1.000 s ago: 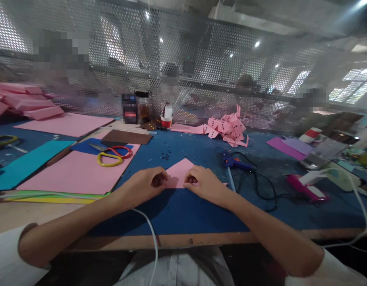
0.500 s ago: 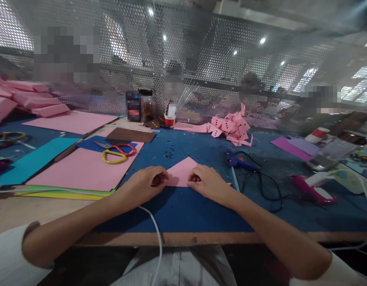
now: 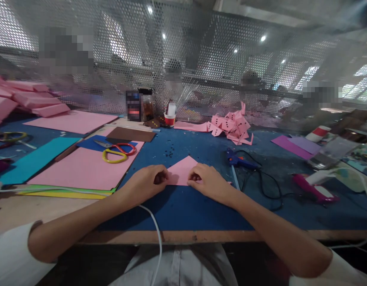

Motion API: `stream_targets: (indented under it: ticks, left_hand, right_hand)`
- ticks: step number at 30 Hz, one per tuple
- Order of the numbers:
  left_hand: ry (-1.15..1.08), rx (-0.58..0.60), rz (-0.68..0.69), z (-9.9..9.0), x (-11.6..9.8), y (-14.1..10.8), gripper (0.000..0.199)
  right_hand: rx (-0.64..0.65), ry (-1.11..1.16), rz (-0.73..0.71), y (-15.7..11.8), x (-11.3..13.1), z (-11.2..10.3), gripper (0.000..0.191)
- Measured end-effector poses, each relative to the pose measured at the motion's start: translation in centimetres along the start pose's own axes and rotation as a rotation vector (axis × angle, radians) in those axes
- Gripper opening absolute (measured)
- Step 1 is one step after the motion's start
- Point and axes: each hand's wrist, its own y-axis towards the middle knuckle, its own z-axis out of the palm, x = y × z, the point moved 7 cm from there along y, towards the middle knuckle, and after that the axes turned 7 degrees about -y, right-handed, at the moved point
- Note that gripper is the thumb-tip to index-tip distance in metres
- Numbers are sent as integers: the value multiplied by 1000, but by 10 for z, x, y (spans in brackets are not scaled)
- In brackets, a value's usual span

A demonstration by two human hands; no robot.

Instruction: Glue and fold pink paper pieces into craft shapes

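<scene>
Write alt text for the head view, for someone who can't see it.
A person's left hand and right hand hold a pointed piece of pink paper on a blue tabletop. Scissors lie on paper sheets to the left, and a blue glue gun lies to the right. Dotted pink cutouts are heaped farther back.

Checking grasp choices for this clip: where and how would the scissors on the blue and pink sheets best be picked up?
Probably take the scissors by the red loop and yellow loop, coming from the near right. They appear to lie flat, loops rightward and blades pointing left and away over the blue sheet, so that side avoids the blades.
</scene>
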Motion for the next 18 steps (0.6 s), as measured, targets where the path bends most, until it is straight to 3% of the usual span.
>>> stream_targets:
  ticks: [18]
  left_hand:
    - [-7, 26, -78, 2, 2, 4, 21]
  right_hand:
    - [-2, -11, -6, -1, -2, 0, 5]
